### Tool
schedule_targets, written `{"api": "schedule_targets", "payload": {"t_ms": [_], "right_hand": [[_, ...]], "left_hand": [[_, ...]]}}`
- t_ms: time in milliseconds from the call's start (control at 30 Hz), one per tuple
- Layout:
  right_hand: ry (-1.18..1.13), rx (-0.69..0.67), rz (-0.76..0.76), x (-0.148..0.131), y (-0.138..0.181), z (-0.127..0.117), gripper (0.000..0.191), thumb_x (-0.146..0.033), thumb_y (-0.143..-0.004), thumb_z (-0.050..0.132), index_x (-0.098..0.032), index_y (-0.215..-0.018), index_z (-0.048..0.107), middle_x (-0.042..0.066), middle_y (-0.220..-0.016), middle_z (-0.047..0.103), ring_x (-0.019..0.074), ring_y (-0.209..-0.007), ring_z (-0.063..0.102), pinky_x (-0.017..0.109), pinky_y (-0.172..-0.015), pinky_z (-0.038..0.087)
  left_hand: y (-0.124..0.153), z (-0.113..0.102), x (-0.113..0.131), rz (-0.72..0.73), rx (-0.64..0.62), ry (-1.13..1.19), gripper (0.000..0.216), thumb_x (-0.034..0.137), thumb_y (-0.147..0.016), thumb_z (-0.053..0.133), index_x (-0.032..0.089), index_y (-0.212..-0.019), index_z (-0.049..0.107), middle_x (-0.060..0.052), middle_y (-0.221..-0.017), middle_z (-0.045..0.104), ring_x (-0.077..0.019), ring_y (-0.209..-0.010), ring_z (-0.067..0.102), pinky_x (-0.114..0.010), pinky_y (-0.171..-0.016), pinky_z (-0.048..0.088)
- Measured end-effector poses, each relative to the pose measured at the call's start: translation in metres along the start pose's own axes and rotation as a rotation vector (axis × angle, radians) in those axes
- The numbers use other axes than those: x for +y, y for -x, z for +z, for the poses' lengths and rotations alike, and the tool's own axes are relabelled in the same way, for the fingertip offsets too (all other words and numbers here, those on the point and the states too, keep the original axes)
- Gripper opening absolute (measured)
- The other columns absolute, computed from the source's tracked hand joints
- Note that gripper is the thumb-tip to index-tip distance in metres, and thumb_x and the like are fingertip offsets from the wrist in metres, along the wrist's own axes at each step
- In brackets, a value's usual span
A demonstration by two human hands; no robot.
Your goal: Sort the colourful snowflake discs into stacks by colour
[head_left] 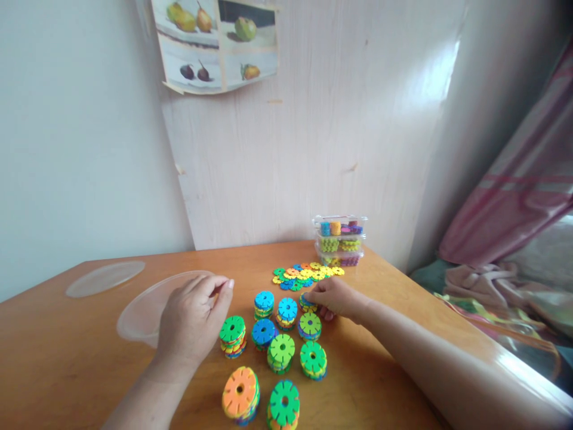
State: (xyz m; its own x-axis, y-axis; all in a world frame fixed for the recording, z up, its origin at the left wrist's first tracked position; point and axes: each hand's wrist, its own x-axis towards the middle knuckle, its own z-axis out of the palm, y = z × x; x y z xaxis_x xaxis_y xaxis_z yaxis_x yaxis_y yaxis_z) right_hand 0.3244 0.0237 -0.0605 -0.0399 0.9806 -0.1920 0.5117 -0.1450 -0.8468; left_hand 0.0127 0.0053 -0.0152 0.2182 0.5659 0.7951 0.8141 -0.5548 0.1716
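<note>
Several short stacks of coloured plastic snowflake discs [282,349] stand on the orange wooden table [67,364]. My right hand [333,297] rests on the table with its fingers curled round a small stack of discs [307,303] at the back of the group. My left hand [192,319] hovers left of the stacks, fingers bent and pinched together near the thumb; I cannot make out anything in them. A loose spread of discs [304,275] lies farther back.
Stacked clear plastic boxes [340,240] filled with discs stand at the table's back right against a pale board. A clear bowl [143,310] and a clear lid [105,278] lie to the left. Pink cloth and bedding are beyond the table's right edge.
</note>
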Motion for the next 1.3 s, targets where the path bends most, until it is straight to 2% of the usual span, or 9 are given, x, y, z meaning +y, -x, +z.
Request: {"api": "schedule_targets", "payload": {"t_ms": [67,167,333,500,633,867,1100,1200,1300], "right_hand": [[0.085,0.056,-0.054,0.003,-0.002,-0.004,0.038,-0.051,-0.084,0.073,-0.020,-0.066,0.061,0.000,-0.048,0.060,0.0129,-0.042,0.056,0.022,-0.041,0.044],[0.195,0.232,-0.160,0.010,-0.007,-0.017,0.039,-0.048,-0.094,0.056,-0.020,-0.066,0.057,0.002,-0.057,0.062,0.0138,-0.049,0.057,0.024,-0.046,0.042],[0.353,0.430,-0.317,0.025,-0.017,-0.040,0.026,-0.039,-0.094,0.054,-0.020,-0.085,0.069,0.006,-0.087,0.072,0.0220,-0.085,0.065,0.031,-0.073,0.047],[0.490,0.404,-0.392,0.026,-0.031,-0.052,0.033,-0.031,-0.095,0.053,-0.023,-0.118,0.075,0.010,-0.120,0.073,0.0264,-0.110,0.065,0.036,-0.095,0.047],[0.603,0.307,-0.417,0.021,-0.045,-0.060,0.040,-0.020,-0.092,0.050,-0.025,-0.123,0.075,0.010,-0.128,0.072,0.0278,-0.120,0.062,0.039,-0.104,0.043],[0.687,0.169,-0.401,0.024,-0.056,-0.054,0.043,-0.013,-0.084,0.055,-0.029,-0.117,0.078,0.006,-0.128,0.073,0.0271,-0.118,0.064,0.037,-0.102,0.045],[0.651,0.260,-0.344,0.031,-0.045,-0.086,0.037,-0.010,-0.075,0.054,-0.020,-0.101,0.079,0.006,-0.101,0.077,0.0254,-0.096,0.066,0.033,-0.083,0.048],[0.630,0.265,-0.324,0.042,-0.038,-0.097,0.025,-0.015,-0.076,0.057,-0.019,-0.091,0.076,0.005,-0.088,0.074,0.0232,-0.084,0.063,0.031,-0.073,0.046],[0.604,0.228,-0.334,0.049,-0.030,-0.099,0.023,-0.028,-0.077,0.068,-0.019,-0.097,0.075,0.007,-0.099,0.073,0.0229,-0.087,0.063,0.030,-0.072,0.046]], "left_hand": [[0.000,0.001,-0.001,-0.001,-0.005,0.003,0.022,0.036,-0.099,0.052,0.022,-0.087,0.063,-0.003,-0.087,0.071,-0.0202,-0.085,0.065,-0.033,-0.080,0.045],[0.000,0.001,-0.001,-0.012,-0.015,-0.005,0.023,0.037,-0.099,0.051,0.022,-0.086,0.063,-0.003,-0.085,0.070,-0.0205,-0.084,0.063,-0.033,-0.079,0.044],[0.000,0.003,0.000,-0.033,-0.026,0.005,0.025,0.037,-0.100,0.049,0.022,-0.086,0.063,-0.003,-0.083,0.069,-0.0206,-0.083,0.063,-0.033,-0.077,0.044],[0.001,0.005,-0.001,-0.040,-0.029,-0.004,0.024,0.037,-0.099,0.049,0.022,-0.087,0.063,-0.003,-0.084,0.069,-0.0211,-0.084,0.063,-0.033,-0.076,0.043],[0.002,0.005,0.001,-0.031,-0.042,-0.012,0.024,0.037,-0.100,0.049,0.023,-0.086,0.063,-0.003,-0.084,0.069,-0.0212,-0.084,0.064,-0.033,-0.076,0.043],[0.002,0.005,0.002,-0.030,-0.051,-0.019,0.026,0.038,-0.100,0.048,0.023,-0.085,0.063,-0.003,-0.082,0.069,-0.0212,-0.082,0.064,-0.032,-0.074,0.043],[0.000,0.005,0.002,-0.034,-0.045,-0.024,0.026,0.039,-0.100,0.048,0.023,-0.085,0.063,-0.003,-0.085,0.070,-0.0214,-0.084,0.065,-0.033,-0.076,0.045],[0.000,0.005,0.001,-0.034,-0.049,-0.033,0.027,0.039,-0.100,0.048,0.023,-0.085,0.064,-0.002,-0.084,0.071,-0.0214,-0.083,0.065,-0.033,-0.075,0.045],[0.000,0.006,-0.001,-0.016,-0.034,-0.040,0.026,0.040,-0.099,0.049,0.023,-0.085,0.064,-0.002,-0.084,0.072,-0.0215,-0.081,0.065,-0.034,-0.075,0.045]]}}
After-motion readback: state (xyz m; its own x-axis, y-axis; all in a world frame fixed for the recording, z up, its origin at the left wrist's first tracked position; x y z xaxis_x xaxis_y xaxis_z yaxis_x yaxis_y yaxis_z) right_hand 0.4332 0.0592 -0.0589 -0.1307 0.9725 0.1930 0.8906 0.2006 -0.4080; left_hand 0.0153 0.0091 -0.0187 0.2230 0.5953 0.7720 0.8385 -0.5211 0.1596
